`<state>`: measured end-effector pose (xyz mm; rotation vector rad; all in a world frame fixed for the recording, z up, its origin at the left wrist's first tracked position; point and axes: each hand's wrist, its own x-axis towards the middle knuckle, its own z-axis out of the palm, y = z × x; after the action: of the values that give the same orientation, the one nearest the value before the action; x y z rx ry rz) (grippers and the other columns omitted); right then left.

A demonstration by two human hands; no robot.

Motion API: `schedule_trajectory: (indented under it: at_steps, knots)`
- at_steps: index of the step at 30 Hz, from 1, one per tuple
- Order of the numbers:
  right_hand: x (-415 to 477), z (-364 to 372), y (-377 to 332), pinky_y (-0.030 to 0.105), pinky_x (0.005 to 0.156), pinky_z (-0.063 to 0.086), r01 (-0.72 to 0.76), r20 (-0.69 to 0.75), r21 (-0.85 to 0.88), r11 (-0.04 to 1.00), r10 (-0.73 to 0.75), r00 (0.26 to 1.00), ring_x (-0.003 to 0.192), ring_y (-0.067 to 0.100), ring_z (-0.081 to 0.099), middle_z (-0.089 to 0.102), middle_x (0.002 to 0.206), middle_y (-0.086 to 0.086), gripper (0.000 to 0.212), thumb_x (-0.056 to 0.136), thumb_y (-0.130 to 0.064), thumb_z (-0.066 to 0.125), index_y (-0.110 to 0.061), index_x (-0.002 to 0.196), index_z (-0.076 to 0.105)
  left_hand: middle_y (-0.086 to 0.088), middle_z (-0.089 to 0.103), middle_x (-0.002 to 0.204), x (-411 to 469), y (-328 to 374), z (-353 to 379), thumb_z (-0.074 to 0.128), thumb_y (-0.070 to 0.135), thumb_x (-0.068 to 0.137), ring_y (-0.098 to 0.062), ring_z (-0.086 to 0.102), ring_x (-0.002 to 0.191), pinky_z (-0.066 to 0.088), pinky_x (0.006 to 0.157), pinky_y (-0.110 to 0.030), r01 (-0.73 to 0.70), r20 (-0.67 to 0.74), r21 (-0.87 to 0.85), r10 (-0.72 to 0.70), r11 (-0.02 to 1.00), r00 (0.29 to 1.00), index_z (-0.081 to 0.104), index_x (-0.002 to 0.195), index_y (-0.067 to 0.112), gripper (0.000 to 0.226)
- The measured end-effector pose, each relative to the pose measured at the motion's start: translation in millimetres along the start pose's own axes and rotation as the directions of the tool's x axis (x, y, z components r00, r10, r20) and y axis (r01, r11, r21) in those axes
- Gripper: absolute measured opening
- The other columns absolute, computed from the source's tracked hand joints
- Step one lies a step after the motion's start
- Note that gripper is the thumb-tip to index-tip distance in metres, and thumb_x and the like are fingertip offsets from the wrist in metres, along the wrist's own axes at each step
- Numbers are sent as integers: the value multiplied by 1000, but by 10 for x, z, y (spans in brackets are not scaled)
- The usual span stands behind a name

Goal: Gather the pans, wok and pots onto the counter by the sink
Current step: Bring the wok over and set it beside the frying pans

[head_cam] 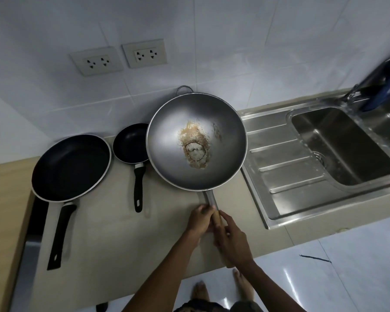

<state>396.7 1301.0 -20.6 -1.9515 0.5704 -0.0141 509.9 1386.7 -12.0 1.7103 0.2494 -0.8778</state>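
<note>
The wok (196,141) is being gripped by its wooden handle (217,218) with both hands. The left hand (199,220) is being wrapped around the handle's upper end, just below the metal neck, with its fingers (204,209) curled closed over the wood. The right hand (232,240) is being closed on the handle just below and beside the left, its fingers (223,216) lying along the wood; the handle's lower end is being hidden by this hand.

The wok's bowl is being seen directly beyond the fingertips, over the beige counter (113,233); whether it is resting on the surface or being held just above it cannot be told. Brownish residue (195,148) is being shown on the wok's grey floor. A wire loop handle (184,88) is projecting from the far rim.

To the left of the fingers, the small black pan (131,143) is sitting on the counter, its rim partly overlapped by the wok's edge and its black handle pointing toward the person. Further left, well apart from the hands, the large black pan (71,166) is lying with its long handle also directed toward the person.

To the right of the fingers, the steel sink (342,145) is being seen, its ribbed drainboard (286,163) just beside the wok. Two wall sockets (119,58) are being noted on the tiled wall beyond.
</note>
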Motion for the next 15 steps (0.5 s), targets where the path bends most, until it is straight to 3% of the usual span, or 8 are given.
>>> schedule_trajectory:
  at_steps: [6,9,13,15]
  knots:
    - [-11,2,58,11,72,57,81,-29,-17,997,-81,996,79,-4,71,75,103,-6,43,104,-30,51,-27,147,46,-17,75,111,-94,-111,42,62,34,99,-35,73,102,61,90,-53,-8,10,-17,9,1000,1000,69,116,10,31]
    - [-29,0,65,4,69,52,88,-25,-33,996,-89,996,75,-10,66,73,105,-7,42,104,-29,53,-27,145,47,-17,75,111,-131,-131,42,63,33,98,-34,73,100,61,90,-52,-15,-4,-32,15,999,1000,70,115,10,30]
    - [-105,-5,69,2,71,50,66,-20,-25,997,-67,998,80,-4,66,76,110,1,45,103,-34,51,-20,145,49,-13,74,113,-195,-196,44,61,39,99,-27,73,100,63,81,-37,-23,-7,4,23,1000,1000,67,120,11,36]
    - [-152,-4,68,8,76,53,41,-14,-12,999,-41,999,86,6,72,77,112,3,45,103,-34,50,-18,145,49,-12,74,114,-233,-231,43,58,40,100,-26,73,100,61,77,-31,-29,-8,12,29,1000,1000,67,121,10,38]
